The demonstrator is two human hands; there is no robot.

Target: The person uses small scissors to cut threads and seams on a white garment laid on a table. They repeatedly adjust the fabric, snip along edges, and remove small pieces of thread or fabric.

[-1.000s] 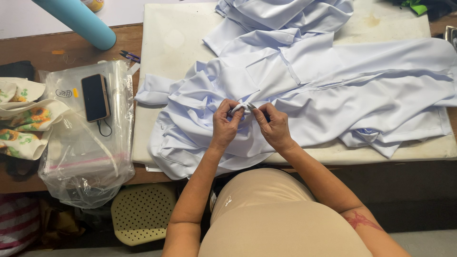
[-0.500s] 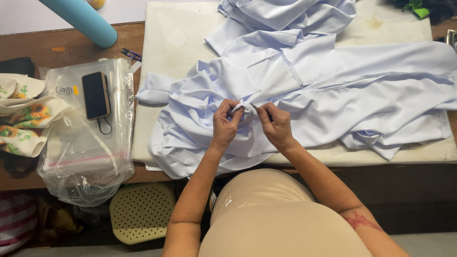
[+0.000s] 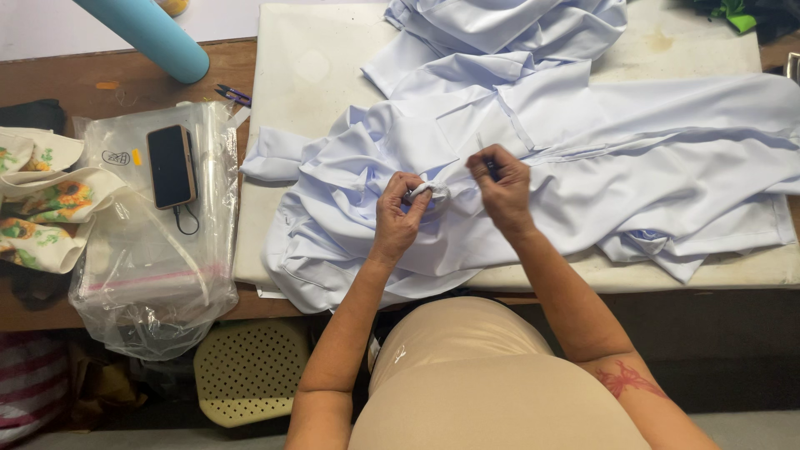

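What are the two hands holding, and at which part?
The left hand pinches a small bunched fold of the pale blue garment near its middle. The right hand grips a small dark tool beside that fold.

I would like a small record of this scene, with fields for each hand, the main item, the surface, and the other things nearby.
left hand: pinches a small bunched fold of the pale blue garment
right hand: rests on the same garment, fingers closed on a small dark tool, too hidden to name
surface: cream padded board on a wooden table
left of board: black phone lying on clear plastic bags; floral fabric pieces
far edge: teal tube; small thread snips
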